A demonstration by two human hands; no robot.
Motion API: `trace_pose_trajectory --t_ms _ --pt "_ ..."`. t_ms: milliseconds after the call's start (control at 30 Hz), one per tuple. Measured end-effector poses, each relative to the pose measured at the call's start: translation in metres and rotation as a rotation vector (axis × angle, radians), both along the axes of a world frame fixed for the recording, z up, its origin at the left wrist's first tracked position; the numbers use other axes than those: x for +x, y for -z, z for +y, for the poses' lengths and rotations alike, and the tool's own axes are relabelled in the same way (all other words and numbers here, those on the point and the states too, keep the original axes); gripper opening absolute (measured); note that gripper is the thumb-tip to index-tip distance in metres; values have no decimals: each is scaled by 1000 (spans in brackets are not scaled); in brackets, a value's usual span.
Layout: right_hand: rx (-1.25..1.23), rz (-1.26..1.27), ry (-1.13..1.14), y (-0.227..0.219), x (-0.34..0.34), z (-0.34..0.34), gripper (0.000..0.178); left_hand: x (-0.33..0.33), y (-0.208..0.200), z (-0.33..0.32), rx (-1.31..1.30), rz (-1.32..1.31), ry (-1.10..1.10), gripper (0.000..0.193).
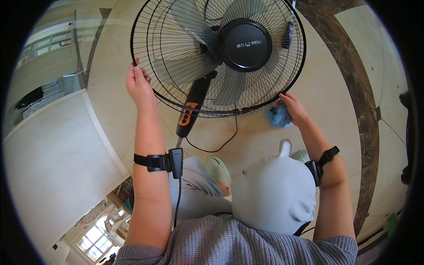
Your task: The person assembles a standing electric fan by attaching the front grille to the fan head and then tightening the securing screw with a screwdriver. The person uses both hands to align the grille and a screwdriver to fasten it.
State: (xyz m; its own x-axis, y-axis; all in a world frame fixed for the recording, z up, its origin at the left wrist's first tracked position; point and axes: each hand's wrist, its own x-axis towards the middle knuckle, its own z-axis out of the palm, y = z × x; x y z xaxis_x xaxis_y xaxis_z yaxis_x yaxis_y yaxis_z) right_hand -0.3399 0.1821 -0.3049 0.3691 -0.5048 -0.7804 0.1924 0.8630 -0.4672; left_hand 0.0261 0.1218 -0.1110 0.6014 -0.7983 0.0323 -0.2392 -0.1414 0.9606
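Observation:
A large black electric fan (245, 44) with a wire guard and grey blades fills the upper middle. My left hand (140, 84) is closed on the left rim of the guard, thumb and fingers pinching the wire edge. At the lower right rim, my right hand (295, 108) is closed, with a crumpled blue cloth (279, 115) bunched under its fingers; its fingertips touch the rim. Below the guard hangs the fan's dark control box with an orange panel (188, 114). Part of the stand beneath it is hidden.
A black cord (216, 150) loops over the tiled floor (329, 128) below the fan. A white panel-like surface (66, 150) stands at the left. My green slipper (217, 170) and a pale grey rounded form (274, 190) lie close to my body. Dark marble-patterned banding (369, 132) crosses the right side.

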Motion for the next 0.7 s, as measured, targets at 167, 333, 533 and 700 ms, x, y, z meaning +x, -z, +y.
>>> trace_pose_trajectory --t_ms 167,333,533,700 --pt "-130 127 -189 6 3 -2 19 -1 3 0 29 -16 -50 25" --pt "-376 266 -379 0 16 4 23 -9 1 -2 -27 -62 43 26" --pt "-289 273 -471 -9 -3 -6 26 -7 3 -4 90 -231 -44 23" --pt "-172 199 -297 -11 -21 3 26 -2 4 -3 171 -270 -47 25"
